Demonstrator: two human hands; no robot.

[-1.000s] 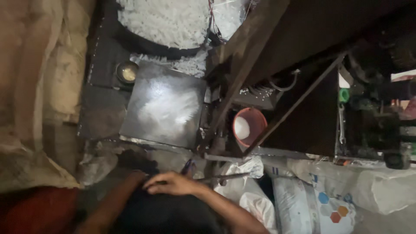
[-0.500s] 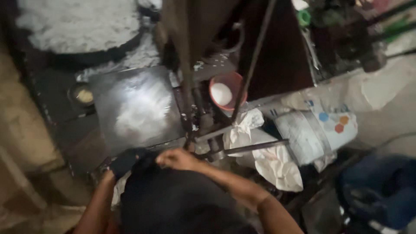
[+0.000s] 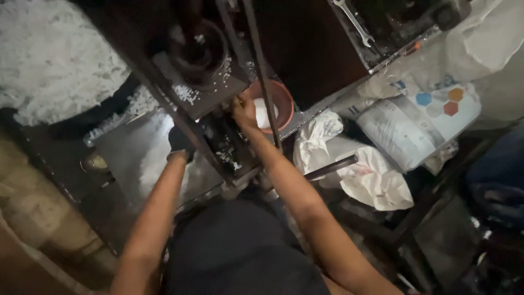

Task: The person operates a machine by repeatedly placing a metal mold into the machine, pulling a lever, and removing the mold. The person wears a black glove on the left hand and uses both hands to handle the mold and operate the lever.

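Both my arms reach forward into a dark metal machine frame (image 3: 191, 128). My left hand (image 3: 180, 143) wears a dark glove and is partly hidden behind a slanted frame bar, above a metal plate (image 3: 136, 164) dusted with white powder. My right hand (image 3: 243, 109) has its fingers curled at the left rim of a reddish bowl (image 3: 284, 104) that holds white material. A thin metal rod (image 3: 262, 76) crosses in front of the bowl. Whether either hand grips anything is too dark to tell.
A big heap of white flakes (image 3: 49, 60) lies at the top left. Printed sacks (image 3: 420, 125) and crumpled white bags (image 3: 371, 183) lie to the right, with a dark lever handle (image 3: 330, 167) poking out. A wrench (image 3: 355, 22) rests on the machine top.
Both hands have left my lap and stretched forward into the machine, the right one up to the bowl. The camera has leaned in closer.
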